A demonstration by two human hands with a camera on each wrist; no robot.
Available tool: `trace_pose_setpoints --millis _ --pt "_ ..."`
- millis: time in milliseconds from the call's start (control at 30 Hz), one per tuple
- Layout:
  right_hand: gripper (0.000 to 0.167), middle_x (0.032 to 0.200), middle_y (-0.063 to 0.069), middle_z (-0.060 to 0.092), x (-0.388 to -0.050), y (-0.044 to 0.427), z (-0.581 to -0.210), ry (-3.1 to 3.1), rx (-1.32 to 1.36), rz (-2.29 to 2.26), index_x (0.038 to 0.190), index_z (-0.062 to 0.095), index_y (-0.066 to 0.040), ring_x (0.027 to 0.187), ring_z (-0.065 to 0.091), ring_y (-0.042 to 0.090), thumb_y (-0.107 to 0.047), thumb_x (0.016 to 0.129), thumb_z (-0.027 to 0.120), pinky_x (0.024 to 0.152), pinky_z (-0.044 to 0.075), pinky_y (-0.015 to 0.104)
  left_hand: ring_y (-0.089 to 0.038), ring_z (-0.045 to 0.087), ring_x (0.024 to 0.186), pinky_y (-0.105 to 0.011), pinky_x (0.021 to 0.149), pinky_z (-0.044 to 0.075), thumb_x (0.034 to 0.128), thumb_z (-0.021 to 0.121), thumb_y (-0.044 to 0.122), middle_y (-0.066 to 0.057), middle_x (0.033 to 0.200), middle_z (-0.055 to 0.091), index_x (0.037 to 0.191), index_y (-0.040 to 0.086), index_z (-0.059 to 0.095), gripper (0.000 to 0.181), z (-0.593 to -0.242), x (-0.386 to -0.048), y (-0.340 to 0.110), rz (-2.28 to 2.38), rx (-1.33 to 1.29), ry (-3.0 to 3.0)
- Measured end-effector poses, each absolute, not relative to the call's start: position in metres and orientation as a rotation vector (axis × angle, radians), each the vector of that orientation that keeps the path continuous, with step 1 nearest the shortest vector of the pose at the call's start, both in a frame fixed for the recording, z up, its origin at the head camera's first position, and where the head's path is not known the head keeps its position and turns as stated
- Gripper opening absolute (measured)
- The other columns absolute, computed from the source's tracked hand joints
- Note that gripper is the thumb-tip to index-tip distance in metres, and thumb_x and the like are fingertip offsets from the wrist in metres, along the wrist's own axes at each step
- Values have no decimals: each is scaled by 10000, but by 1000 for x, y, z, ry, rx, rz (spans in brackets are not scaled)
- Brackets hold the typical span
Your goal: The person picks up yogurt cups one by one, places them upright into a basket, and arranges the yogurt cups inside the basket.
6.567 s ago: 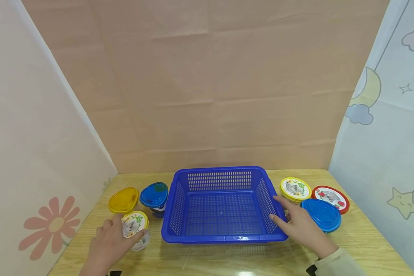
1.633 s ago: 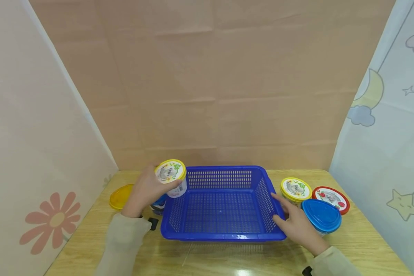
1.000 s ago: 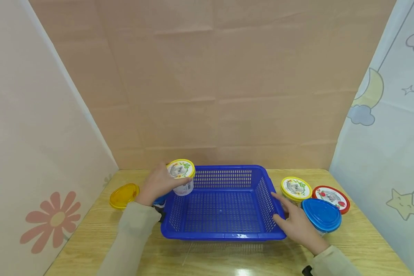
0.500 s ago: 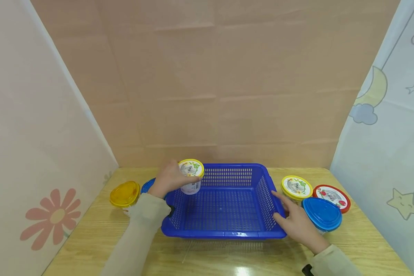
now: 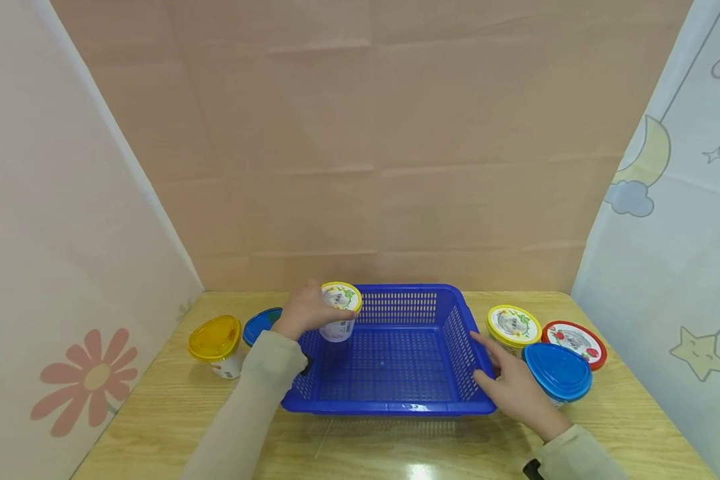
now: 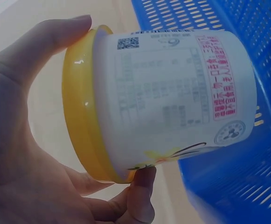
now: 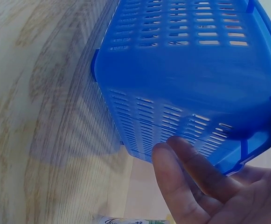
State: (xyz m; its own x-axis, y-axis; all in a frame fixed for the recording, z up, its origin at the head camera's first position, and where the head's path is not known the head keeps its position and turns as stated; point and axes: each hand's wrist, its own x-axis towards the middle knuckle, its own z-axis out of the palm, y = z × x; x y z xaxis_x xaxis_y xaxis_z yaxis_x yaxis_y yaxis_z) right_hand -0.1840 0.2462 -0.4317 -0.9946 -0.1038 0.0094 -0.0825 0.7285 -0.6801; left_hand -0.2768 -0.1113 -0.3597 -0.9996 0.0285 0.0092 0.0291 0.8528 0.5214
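Observation:
In the head view my left hand [image 5: 309, 312] holds a round white tub [image 5: 336, 331] with a yellow lid over the left part of a blue plastic basket [image 5: 390, 408]. The left wrist view shows thumb and fingers around the tub's yellow lid [image 6: 86, 105], with printed text along its side. The tub stays upright above the basket floor. My right hand [image 5: 516, 387] grips the basket's right rim, thumb over the edge. In the right wrist view its fingers [image 7: 172, 179] lie under the rim against the outer wall.
Left of the basket stand a yellow-lidded tub [image 5: 215, 339] and a blue-lidded one [image 5: 261, 324], partly behind my left arm. On the right are a yellow-lidded tub [image 5: 513, 325], a red-lidded tub [image 5: 576, 343] and a blue-lidded tub [image 5: 558, 373]. Covered walls enclose the wooden table [image 5: 360, 453].
My left hand has taken the yellow-lidded tub from the table at the left, lifted it and carried it right, over the basket, lowering slightly just now. My right hand keeps its place.

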Motion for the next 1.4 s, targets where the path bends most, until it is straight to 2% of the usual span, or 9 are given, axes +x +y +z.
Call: trace_pose_setpoints --millis 133,433,733,1133,1400 --pt "673 1388 344 513 -183 246 -432 2890 -149 -1146 1542 347 -116 1151 626 438 -181 937 636 792 595 454 -344 593 1010 -483 797 561 648 846 628 -161 1111 617 1339 3 503 992 -366 -278 -108 -782 -27 -3039" --pt "680 1413 342 490 -184 246 -431 2893 -141 -1130 1547 337 -123 1180 601 467 -195 941 635 808 589 480 -424 551 1146 -571 910 511 648 839 647 -256 1222 568 1436 -47 384 1144 -377 -282 -105 -722 33 -3070" --pt "682 1397 341 505 -184 246 -432 2889 -142 -1129 1548 339 -119 1143 625 449 -188 939 635 785 596 469 -452 488 1238 -589 1020 430 676 822 647 -294 1307 523 1500 -66 281 1216 -383 -283 -105 -696 57 -3098" --pt "681 1394 342 508 -185 247 -431 2887 -152 -1139 1551 336 -111 1153 617 460 -181 941 632 800 591 486 -416 511 1186 -560 1002 440 668 810 680 -265 1249 551 1440 -59 384 1150 -385 -286 -100 -577 66 -3094" --pt "667 1336 339 559 -182 247 -431 2873 -146 -1177 1538 356 -107 1095 662 393 -148 931 628 771 602 438 -392 517 1115 -547 959 460 656 814 685 -237 1175 581 1400 -55 437 1115 -390 -289 -97 -486 65 -3091"
